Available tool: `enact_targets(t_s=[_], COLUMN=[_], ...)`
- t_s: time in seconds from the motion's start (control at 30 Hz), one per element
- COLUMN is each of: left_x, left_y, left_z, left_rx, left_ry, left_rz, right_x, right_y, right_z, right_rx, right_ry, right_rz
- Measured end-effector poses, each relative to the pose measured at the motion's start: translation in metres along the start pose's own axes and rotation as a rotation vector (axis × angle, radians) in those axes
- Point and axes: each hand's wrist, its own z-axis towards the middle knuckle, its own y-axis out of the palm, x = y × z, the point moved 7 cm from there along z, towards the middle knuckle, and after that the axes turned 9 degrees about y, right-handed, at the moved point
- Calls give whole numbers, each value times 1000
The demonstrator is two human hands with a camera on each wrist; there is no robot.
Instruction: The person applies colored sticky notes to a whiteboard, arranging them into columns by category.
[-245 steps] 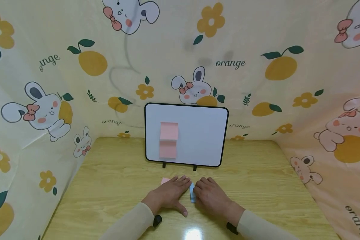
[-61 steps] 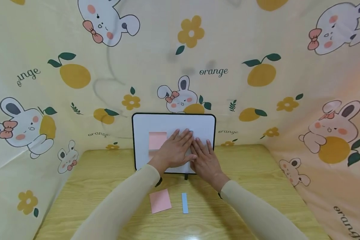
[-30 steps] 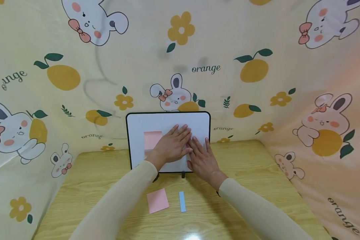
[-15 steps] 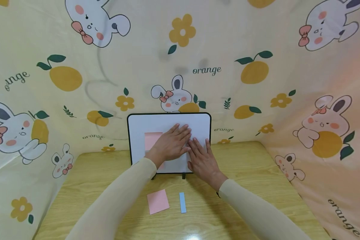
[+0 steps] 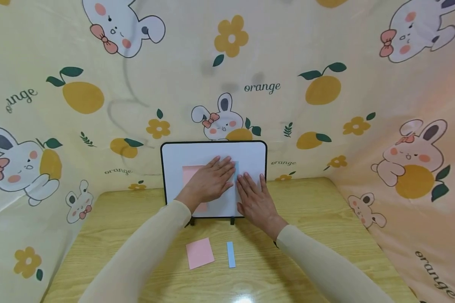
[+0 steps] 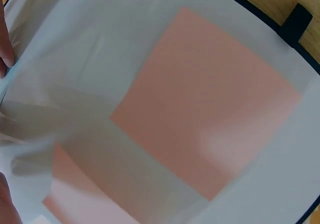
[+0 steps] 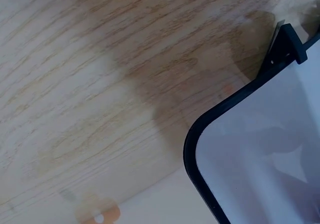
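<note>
A small black-framed whiteboard (image 5: 250, 153) stands tilted on the table. My left hand (image 5: 208, 183) rests on its face, fingers extended and close together. Right of those fingertips, a light blue paper strip (image 5: 236, 170) shows on the board, partly hidden. My right hand (image 5: 258, 200) lies with straight fingers on the board's lower right part, beside the strip. Two pink sticky notes are on the board's left half: the upper note (image 5: 189, 173) is partly covered by my left hand. In the left wrist view the lower note (image 6: 207, 103) lies flat.
On the table (image 5: 311, 235) before the board lie another pink sticky note (image 5: 200, 253) and a narrow light blue strip (image 5: 231, 254). Black feet (image 7: 287, 46) support the board. A patterned cloth (image 5: 167, 84) hangs behind and on both sides.
Both hands have gone from the blue paper on the table up to the whiteboard. In the last half second my left hand shifted left, uncovering part of the blue strip; my right stayed.
</note>
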Motion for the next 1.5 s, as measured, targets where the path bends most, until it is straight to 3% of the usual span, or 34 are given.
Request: enact_targets(t_s=[0.33, 0.73, 1.0, 1.23, 1.5], left_x=[1, 18, 23, 41, 81], left_y=[2, 22, 19, 23, 57], left_z=[1, -8, -12, -24, -71], left_rx=[-7, -39, -17, 7, 27], left_ry=[11, 9, -8, -42, -119], left_rz=[38, 4, 5, -166, -470], right_x=[-1, -6, -9, -14, -27], right_y=[1, 8, 8, 4, 10], right_z=[-3, -10, -13, -28, -60], right_rx=[19, -16, -23, 6, 1], right_ry=[-8, -32, -40, -59, -24], right_rz=[13, 20, 30, 96, 293])
